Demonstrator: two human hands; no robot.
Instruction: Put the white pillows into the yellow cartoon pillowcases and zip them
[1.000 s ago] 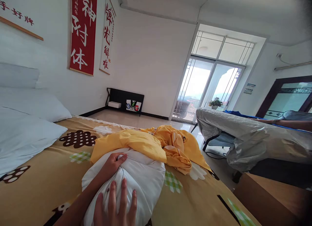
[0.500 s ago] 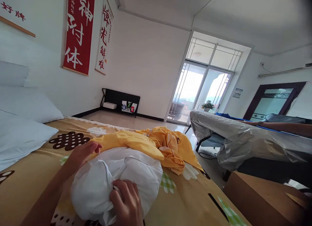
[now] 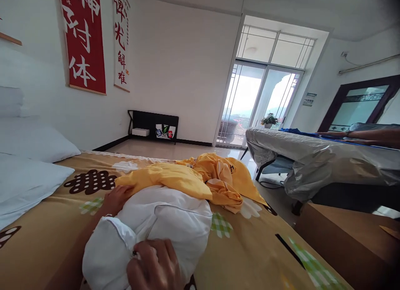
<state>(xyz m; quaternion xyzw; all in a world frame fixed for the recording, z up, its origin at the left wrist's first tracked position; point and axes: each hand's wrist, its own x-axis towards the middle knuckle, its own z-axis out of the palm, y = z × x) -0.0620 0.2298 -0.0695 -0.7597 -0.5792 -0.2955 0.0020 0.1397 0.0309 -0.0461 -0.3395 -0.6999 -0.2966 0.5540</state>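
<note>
A bunched white pillow (image 3: 184, 223) with piped edges lies in front of me on the bed, its far end under a yellow pillowcase (image 3: 168, 179). My right hand (image 3: 156, 263) is closed on the near end of the pillow, fingers dug into a fold. At the left of the pillow, my left hand (image 3: 117, 197) grips the near left edge of the pillowcase; its fingertips are partly hidden by the cloth. More crumpled yellow-orange cloth (image 3: 221, 177) lies beyond, to the right.
White pillows (image 3: 34, 140) rest at the bed's left side on the patterned sheet (image 3: 250, 248). Right of the bed stand a cardboard box (image 3: 343, 236) and a plastic-covered table (image 3: 312, 148), with another person's arm (image 3: 371, 136) over it. A low black shelf (image 3: 153, 119) stands by the wall.
My left hand has moved from above the pillow's left side down to the pillowcase edge and taken hold of it. My right hand keeps its grip. The view has shifted slightly.
</note>
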